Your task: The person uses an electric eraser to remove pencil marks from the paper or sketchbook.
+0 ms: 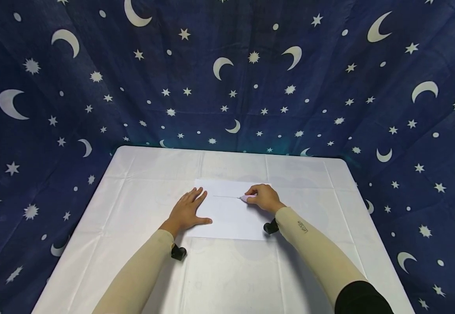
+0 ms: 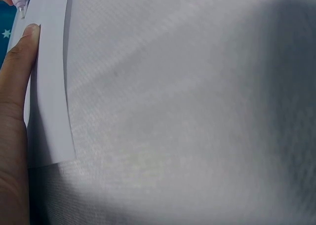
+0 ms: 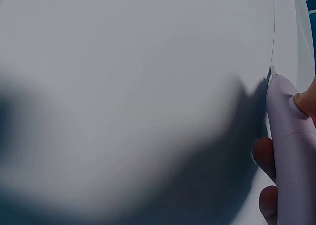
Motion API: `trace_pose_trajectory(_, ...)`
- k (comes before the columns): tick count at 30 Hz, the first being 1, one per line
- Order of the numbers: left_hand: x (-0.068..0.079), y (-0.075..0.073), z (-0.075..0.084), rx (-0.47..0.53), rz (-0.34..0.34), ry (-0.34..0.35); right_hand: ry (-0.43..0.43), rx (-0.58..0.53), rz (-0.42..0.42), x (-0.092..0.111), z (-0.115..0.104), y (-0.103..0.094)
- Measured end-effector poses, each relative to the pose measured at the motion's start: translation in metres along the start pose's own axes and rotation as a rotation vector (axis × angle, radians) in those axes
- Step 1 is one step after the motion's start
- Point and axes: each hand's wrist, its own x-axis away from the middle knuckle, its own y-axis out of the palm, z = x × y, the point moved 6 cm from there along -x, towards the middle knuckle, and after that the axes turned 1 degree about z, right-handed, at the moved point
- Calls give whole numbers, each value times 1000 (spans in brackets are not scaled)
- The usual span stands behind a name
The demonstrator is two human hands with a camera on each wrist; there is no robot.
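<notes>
A white sheet of paper (image 1: 227, 222) lies on the white-covered table. My left hand (image 1: 187, 211) rests on its left edge, with fingers spread and thumb pointing right. In my right hand (image 1: 266, 198) is a thick lavender utility knife (image 3: 291, 161), held over the right part of the sheet. Its short pale tip meets the paper, and the thumb lies on a raised button on its side. From that tip a thin straight line (image 1: 225, 196) runs left across the upper part of the sheet. The left wrist view shows the left thumb (image 2: 22, 57) against the paper.
A white cloth with fold creases covers the table (image 1: 227, 279). Behind it and at both sides hangs a dark blue curtain (image 1: 196, 74) with moons and stars. Small black wrist cameras, such as the left one (image 1: 178, 252), sit beneath both wrists.
</notes>
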Motion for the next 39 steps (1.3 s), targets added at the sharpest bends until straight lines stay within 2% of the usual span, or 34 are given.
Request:
trace_pose_trajectory(16,0,-1,1,21,24,13,-22,-40,-6,1,-9,1)
trace_pose_trajectory(27,-1,0,1,22,15,9,-7,-14,6,4,3,-5)
trace_pose_trajectory(33,1,0,-1,-4,-4,-4,-20,-29,-4,2,-4,0)
trace_pose_trajectory(39,0,-1,0,17,-7,-1,-25,-34,-10,-1,-9,3)
